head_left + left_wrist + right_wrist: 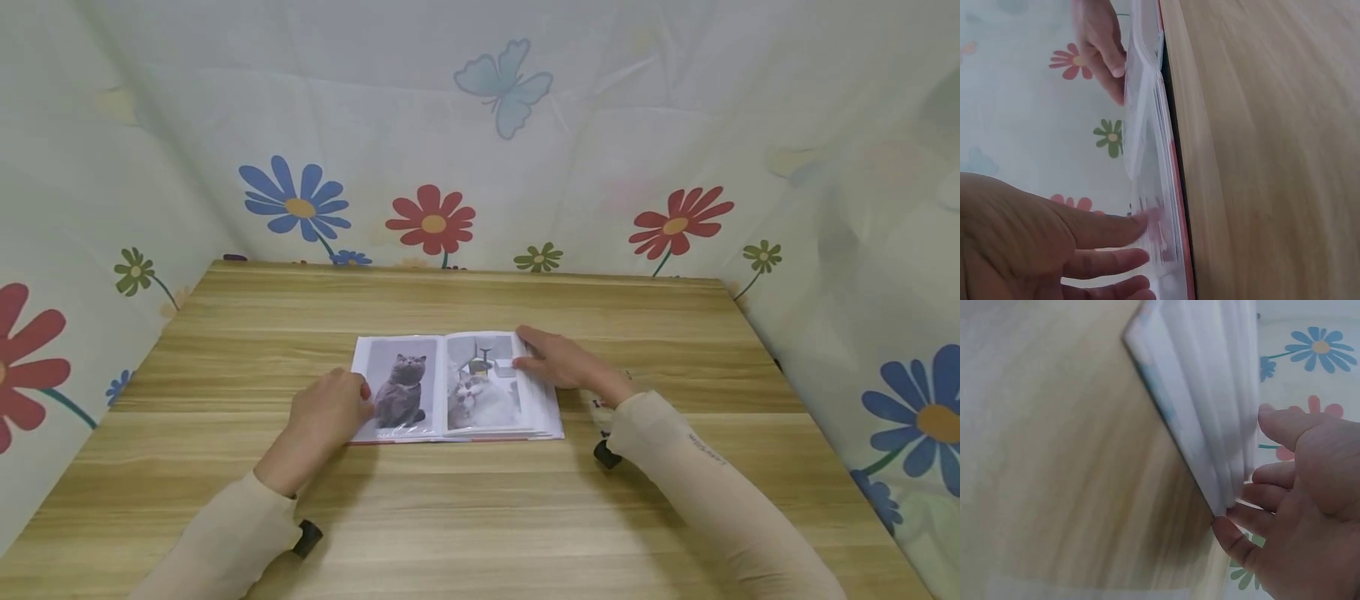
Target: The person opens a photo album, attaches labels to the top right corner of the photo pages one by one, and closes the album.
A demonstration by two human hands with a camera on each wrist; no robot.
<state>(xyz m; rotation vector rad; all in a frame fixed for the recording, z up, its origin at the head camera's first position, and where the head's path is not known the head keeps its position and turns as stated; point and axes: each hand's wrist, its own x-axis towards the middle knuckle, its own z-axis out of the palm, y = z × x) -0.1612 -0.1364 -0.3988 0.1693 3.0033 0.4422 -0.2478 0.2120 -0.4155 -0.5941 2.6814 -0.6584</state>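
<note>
An open photo album (441, 433) lies on the table with a grey cat photo (401, 383) on its left page and a white and grey cat photo (483, 392) on the right. At its left edge, my left hand (330, 408) touches the left page with fairly straight fingers, the thumb against the clear sleeve in the left wrist view. My right hand (1310, 494) is at the outer edge of the right-hand pages (1204, 394), which fan apart in the right wrist view. Its thumb lies on the top page, fingers at the edges below, pinching a page.
The wood-grain table (480, 517) extends around the album. A clear item with dark marks (602, 412) lies partly hidden beside the right wrist. Behind the table hangs a white curtain (375, 108) printed with flowers and a butterfly.
</note>
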